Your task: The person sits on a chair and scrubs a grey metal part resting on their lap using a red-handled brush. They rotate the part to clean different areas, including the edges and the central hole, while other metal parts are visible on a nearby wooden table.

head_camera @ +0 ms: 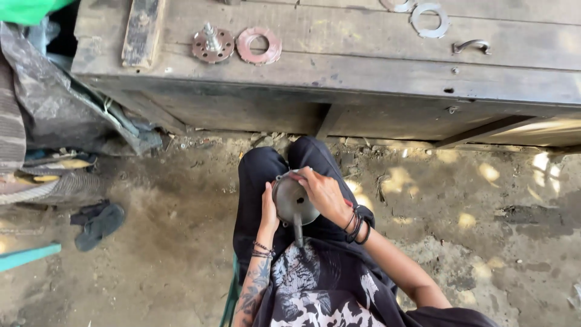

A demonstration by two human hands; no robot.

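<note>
With both hands' fingers (301,177) clamped on the round metal part (292,200) over the lap, a slackened grip could drop it onto the dirt floor (169,242) below them.

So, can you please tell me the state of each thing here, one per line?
Round grey metal part with a stem: held over the lap.
Left hand: gripping its left edge.
Right hand: fingers on its top rim.
Rusty red flat ring: lying flat on wooden bench.

left hand (269,209), right hand (324,192), both gripping round metal part (292,200), lap
</note>
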